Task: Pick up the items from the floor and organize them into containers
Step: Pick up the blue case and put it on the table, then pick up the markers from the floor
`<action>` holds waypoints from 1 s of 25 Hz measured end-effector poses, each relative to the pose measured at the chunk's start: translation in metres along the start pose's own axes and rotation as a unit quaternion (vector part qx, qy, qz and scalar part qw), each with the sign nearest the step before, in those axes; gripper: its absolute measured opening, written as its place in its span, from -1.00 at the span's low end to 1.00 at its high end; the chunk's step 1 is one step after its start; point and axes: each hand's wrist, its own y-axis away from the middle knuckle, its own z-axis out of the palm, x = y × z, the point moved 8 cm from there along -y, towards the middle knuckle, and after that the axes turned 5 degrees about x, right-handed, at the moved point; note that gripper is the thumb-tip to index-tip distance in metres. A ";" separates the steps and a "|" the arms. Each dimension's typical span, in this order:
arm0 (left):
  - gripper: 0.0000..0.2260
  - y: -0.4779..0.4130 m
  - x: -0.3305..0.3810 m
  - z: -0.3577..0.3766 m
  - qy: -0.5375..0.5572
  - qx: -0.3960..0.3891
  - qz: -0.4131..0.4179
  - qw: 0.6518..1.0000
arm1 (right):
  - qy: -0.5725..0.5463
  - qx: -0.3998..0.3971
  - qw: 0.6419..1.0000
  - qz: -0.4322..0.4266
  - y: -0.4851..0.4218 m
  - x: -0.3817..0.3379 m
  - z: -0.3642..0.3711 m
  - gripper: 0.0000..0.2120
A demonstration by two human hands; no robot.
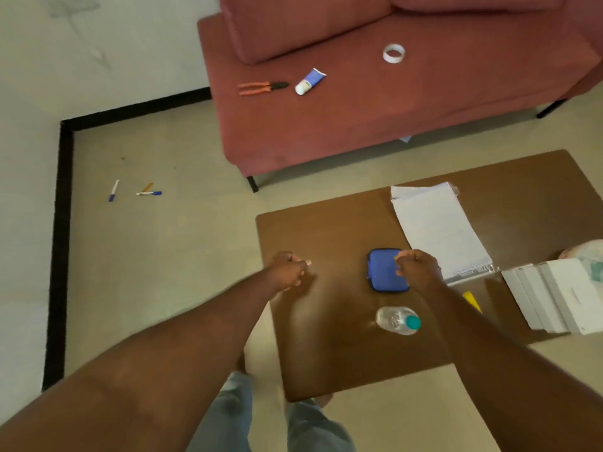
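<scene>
1. A person's legs in blue jeans (228,415) stand at the near edge of a low brown table (326,353).
2. A clear bottle (398,320) with a green cap stands on the table.
3. The left hand (287,270) is over the table's left edge. Its fingers are curled into a fist, and I see nothing in it.
4. The right hand (419,269) is curled into a fist too, with nothing seen in it. It is over the right side of a blue pouch (385,272). I cannot tell if it touches the pouch.
5. The pouch lies flat on the table and looks zipped up.
6. White boxes (554,295) sit at the table's right edge, with a small yellow thing (472,300) beside them.
7. A white notepad (437,230) lies farther back on the table.
8. On the floor (163,256), far to the left by the wall, lie a purple pen (114,190), a blue pen (149,193) and an orange pencil (147,187). The pencil touches the blue pen.
9. On the pink sofa (359,125) lie orange pliers (261,88), a blue tube (310,81) and, farthest back, a roll of tape (394,53).
</scene>
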 end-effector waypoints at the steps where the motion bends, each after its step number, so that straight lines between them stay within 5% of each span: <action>1: -0.81 0.002 -0.005 -0.021 0.005 0.008 -0.001 1.000 | 0.000 -0.019 1.000 0.002 0.012 -0.013 0.018 -0.98; 13: -0.78 -0.028 -0.128 -0.358 0.081 0.081 -0.065 0.991 | 0.067 -0.125 0.990 -0.021 0.152 -0.171 0.309 -0.93; 20: -0.81 -0.051 -0.184 -0.552 0.214 0.155 -0.091 0.960 | 0.194 -0.227 0.951 -0.080 0.233 -0.256 0.497 -0.85; 25: -0.80 -0.057 -0.219 -0.617 0.291 0.179 -0.125 0.932 | 0.268 -0.268 0.918 -0.119 0.249 -0.327 0.580 -0.87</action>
